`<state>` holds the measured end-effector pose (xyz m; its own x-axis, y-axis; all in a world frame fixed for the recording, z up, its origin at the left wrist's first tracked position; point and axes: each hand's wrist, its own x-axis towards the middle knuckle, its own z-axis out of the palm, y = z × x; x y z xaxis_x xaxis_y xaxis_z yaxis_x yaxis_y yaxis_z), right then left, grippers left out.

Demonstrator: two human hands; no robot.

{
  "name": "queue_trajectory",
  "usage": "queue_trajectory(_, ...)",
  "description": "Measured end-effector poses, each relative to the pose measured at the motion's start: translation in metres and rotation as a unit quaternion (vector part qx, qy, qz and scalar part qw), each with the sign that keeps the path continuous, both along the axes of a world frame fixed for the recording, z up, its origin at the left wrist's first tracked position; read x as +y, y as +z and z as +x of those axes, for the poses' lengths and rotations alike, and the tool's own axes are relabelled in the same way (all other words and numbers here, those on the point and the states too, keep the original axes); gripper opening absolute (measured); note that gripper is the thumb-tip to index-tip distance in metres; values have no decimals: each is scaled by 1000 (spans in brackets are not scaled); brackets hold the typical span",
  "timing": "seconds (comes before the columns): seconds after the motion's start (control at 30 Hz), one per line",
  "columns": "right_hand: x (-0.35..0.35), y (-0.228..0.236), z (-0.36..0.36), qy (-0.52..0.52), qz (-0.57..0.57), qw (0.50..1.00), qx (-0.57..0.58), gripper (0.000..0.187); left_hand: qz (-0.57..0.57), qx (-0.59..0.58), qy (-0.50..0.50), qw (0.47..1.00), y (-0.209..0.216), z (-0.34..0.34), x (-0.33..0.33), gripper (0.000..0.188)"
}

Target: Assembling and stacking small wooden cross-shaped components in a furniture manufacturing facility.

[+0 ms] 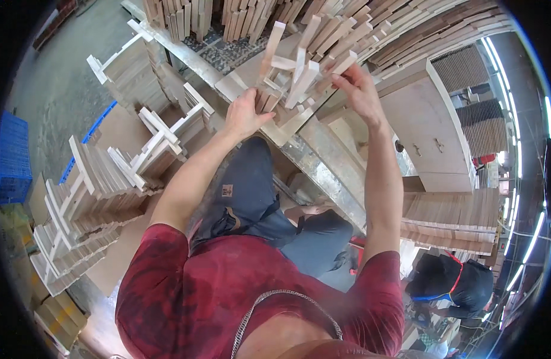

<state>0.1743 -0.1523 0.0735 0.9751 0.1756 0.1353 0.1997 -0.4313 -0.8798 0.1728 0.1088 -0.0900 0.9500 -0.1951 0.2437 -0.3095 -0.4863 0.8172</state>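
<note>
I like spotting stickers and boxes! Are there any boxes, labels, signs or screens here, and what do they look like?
Small label patch: on the dark trousers, left thigh; square, brown.
Blue crate: far left on the floor; boxy, slatted plastic.
Cardboard boxes: bottom left by the wood stacks; flat, yellowish brown.
No signs or screens show.
</note>
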Motion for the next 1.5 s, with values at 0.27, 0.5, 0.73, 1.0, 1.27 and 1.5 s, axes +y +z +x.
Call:
queue_trajectory(0.27, -1, 4, 10, 33, -114, 993, -17, 25, -9, 8, 5, 1000, 1, -1, 5, 65)
queue_trajectory(0.5, -8, -62, 1, -14, -53, 997, 62, 32, -10, 58, -16, 998, -3, -1, 8, 71)
queue_trajectory(0.73, -1, -57, 1, -87, -127, 977, 149, 61, 9, -6, -8, 1000, 2, -27, 1, 101)
queue_trajectory(1.0, 9, -86, 4, -178, -29, 982, -63, 38, -25, 6, 55, 998, -1, -32, -18, 114)
queue_trajectory(1.27, 14, -78, 4, -216, -173, 960, -25, 44, 13, -35, 68, 997, -3, -27, -22, 109)
queue_trajectory(1.5, 20, -94, -5, -190, -143, 970, -40, 49, 5, -61, 59, 996, -18, -22, -18, 96)
